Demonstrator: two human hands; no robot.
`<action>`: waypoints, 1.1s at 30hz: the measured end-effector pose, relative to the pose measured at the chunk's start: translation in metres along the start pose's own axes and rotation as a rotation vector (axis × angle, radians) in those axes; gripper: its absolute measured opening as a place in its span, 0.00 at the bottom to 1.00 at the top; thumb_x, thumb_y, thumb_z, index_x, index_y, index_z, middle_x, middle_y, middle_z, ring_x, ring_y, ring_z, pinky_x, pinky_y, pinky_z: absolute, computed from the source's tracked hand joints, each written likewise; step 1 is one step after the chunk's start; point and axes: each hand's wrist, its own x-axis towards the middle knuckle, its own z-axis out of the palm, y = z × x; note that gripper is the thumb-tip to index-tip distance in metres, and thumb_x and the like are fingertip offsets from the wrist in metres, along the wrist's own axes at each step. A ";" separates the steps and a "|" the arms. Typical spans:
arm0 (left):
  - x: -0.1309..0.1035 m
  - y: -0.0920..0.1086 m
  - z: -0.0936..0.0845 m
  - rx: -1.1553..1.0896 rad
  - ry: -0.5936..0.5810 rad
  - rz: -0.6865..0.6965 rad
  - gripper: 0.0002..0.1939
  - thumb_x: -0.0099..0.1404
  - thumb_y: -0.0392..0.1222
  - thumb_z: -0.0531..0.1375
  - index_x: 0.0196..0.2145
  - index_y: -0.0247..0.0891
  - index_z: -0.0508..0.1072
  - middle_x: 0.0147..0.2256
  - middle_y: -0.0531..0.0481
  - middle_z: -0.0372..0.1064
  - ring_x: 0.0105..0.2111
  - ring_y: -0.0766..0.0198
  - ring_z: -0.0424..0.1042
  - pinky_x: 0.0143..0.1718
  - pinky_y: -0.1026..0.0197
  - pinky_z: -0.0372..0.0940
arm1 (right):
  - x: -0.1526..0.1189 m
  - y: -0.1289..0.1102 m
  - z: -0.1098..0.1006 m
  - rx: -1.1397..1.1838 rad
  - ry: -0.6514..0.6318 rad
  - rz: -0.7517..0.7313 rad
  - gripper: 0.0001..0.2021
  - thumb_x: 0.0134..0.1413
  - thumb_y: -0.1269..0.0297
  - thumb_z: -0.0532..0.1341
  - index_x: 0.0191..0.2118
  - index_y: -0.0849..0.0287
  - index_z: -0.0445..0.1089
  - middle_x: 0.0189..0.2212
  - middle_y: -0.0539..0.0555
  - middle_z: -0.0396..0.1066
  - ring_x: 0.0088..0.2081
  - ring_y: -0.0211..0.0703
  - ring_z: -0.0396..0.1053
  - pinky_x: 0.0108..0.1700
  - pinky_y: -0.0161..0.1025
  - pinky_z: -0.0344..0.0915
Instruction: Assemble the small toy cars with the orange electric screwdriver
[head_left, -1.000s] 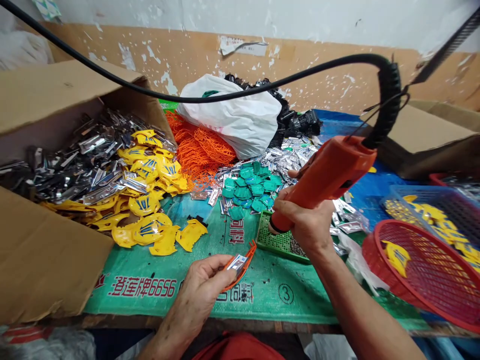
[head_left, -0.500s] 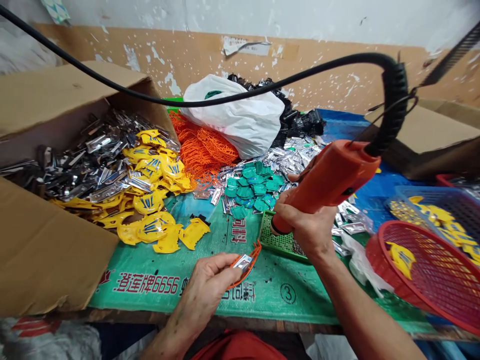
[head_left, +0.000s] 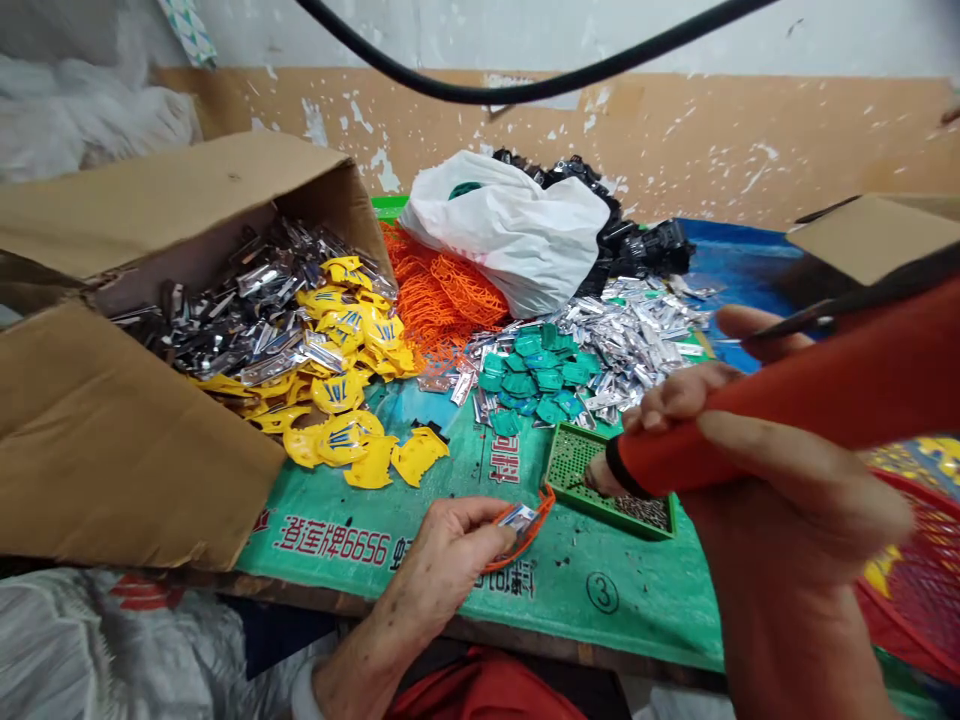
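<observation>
Left hand (head_left: 459, 545) pinches plate (head_left: 519, 517) and frame (head_left: 537, 535); right hand (head_left: 772, 530) grips driver (head_left: 810, 390), aimed at tray (head_left: 574, 452). I judge this piece unfinished; orange pile (head_left: 442, 295) untouched.

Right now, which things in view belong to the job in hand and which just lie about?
Seemingly in use: left hand with orange piece and silvery part; right hand with red tool; green tray.
Seemingly lying about: yellow pieces, teal pieces, white bag, cardboard box.

Left hand (head_left: 454, 545): held a firm pinch.
Left forearm (head_left: 379, 640): slanted inward from below.
Right hand (head_left: 787, 520): was curled in a grip, nearer the camera.
Right wrist (head_left: 802, 640): rose beneath it.
</observation>
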 end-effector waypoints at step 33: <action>-0.004 0.003 0.003 -0.096 -0.069 -0.056 0.11 0.49 0.44 0.62 0.26 0.34 0.79 0.23 0.50 0.70 0.26 0.63 0.64 0.28 0.62 0.55 | -0.025 0.013 0.010 -0.028 -0.368 0.110 0.25 0.46 0.59 0.68 0.52 0.44 0.63 0.27 0.47 0.68 0.28 0.43 0.67 0.33 0.47 0.69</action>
